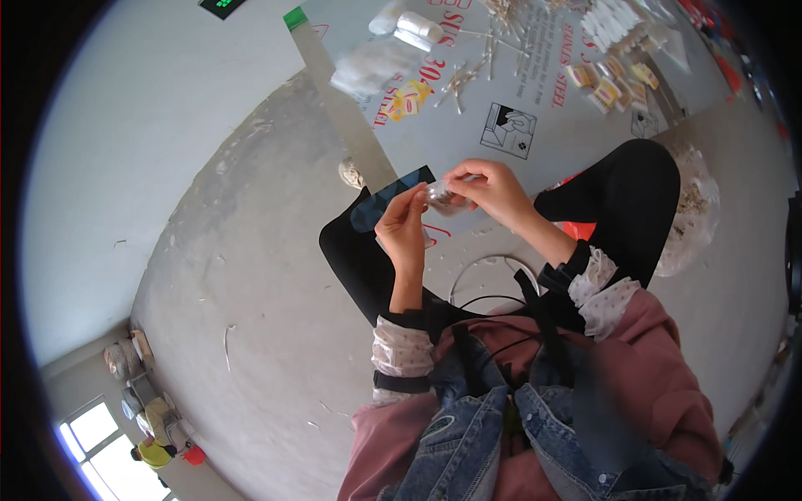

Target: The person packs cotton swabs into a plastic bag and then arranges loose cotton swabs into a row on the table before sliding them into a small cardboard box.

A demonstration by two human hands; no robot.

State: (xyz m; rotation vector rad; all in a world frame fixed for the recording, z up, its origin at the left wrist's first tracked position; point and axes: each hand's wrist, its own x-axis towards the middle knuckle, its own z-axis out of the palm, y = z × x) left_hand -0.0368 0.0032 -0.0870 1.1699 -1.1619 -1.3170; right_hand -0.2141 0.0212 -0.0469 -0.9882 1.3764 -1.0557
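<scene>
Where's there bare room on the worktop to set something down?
Free on the worktop: between the printed pictogram and the yellow packs; also between the pictogram and the yellow wrapper, beyond the right hand. Crowded: the far side, with cotton swabs, white bundles and clear plastic.

Lower left: a bright window [90,427] is being seen, a yellow-clad person [154,454] and a red bucket [194,455] being noted near it. Grey floor [267,250]: one thin pale strip [226,346] is being noted.

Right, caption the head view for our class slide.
Left hand and right hand hold a clear plastic bag, cotton swabs scattered beyond.
</scene>
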